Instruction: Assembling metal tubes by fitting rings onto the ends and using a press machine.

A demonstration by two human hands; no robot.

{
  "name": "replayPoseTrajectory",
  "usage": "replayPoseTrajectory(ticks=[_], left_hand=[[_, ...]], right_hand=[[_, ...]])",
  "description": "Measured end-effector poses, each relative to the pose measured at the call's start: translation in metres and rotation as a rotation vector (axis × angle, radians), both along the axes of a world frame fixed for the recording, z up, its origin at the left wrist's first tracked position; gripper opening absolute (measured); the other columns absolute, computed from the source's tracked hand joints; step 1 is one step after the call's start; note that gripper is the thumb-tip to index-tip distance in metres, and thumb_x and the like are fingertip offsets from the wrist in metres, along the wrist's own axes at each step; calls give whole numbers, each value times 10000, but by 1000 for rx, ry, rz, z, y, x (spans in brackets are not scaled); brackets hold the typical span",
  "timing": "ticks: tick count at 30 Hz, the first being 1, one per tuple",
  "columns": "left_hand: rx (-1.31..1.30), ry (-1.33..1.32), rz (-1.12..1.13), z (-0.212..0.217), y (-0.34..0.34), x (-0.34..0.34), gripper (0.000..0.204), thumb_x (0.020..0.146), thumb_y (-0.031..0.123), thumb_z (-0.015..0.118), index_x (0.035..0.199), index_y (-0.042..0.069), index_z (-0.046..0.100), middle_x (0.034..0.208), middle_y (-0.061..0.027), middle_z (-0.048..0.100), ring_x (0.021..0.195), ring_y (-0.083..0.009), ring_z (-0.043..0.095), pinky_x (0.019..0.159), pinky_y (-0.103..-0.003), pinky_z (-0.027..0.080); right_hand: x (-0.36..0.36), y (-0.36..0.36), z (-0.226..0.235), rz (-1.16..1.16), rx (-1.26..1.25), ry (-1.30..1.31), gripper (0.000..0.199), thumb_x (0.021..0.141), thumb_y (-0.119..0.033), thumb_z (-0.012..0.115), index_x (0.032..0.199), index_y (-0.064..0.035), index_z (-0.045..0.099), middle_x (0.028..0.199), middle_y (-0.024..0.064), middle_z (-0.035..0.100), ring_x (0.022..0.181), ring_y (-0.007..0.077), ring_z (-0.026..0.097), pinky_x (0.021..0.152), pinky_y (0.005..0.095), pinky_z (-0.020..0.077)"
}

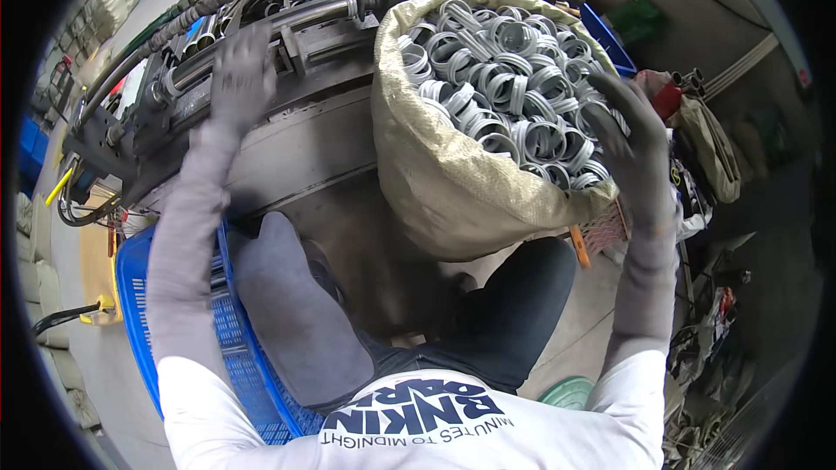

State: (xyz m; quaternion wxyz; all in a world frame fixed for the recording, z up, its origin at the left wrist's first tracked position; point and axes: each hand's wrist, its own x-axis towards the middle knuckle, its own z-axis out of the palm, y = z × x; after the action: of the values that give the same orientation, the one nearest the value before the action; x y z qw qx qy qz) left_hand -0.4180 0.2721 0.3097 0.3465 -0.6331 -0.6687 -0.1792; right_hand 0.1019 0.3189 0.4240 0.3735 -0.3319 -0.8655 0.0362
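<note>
My left hand [244, 78], in a grey glove and blurred, is raised over the machine's steel shaft [313, 15] with its fingers stretched out. Nothing shows in it. At the right rim of a large woven sack [461, 200], my right hand [637, 139], gloved too, is held with fingers curved and apart. It holds nothing I can see. Grey-white threaded rings [514, 87] fill the sack to near its rim, lying at all angles. Whether my right fingertips touch the rings I cannot tell.
The machine's bed [296, 157] runs across in front of me. A blue plastic basket [139, 296] stands beside my left leg, and a green round lid-like thing [568, 392] lies at my right. An orange handle [580, 246] sticks out beside the sack. Bags and clutter line the right side.
</note>
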Motion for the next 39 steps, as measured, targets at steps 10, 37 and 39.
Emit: replayPoseTrajectory(ticks=[10,37,39], left_hand=[[-181,-711,391,-155,-444,-60,388,932,195,712,1286,36,717,1259,-185,737,1194,-385,673,1078,-472,501],[-250,-1147,521,-587,-597,-151,238,1047,241,657,1066,11,717,830,-139,730,739,-316,684,734,-460,531],[-191,-1303,569,-491,-575,-151,229,1020,230,708,1079,9,713,800,-99,698,723,-263,657,702,-427,520]], right_hand=[[65,146,-117,-106,588,-733,402,956,-416,732,1167,-76,770,993,209,757,932,371,734,844,447,581],[-332,-243,-288,460,-1895,843,661,1027,-440,589,1471,48,555,1272,241,736,1045,266,739,867,392,587],[-321,-244,-290,327,-1946,862,657,1047,-497,532,1470,4,566,1196,212,755,885,247,722,785,364,568]])
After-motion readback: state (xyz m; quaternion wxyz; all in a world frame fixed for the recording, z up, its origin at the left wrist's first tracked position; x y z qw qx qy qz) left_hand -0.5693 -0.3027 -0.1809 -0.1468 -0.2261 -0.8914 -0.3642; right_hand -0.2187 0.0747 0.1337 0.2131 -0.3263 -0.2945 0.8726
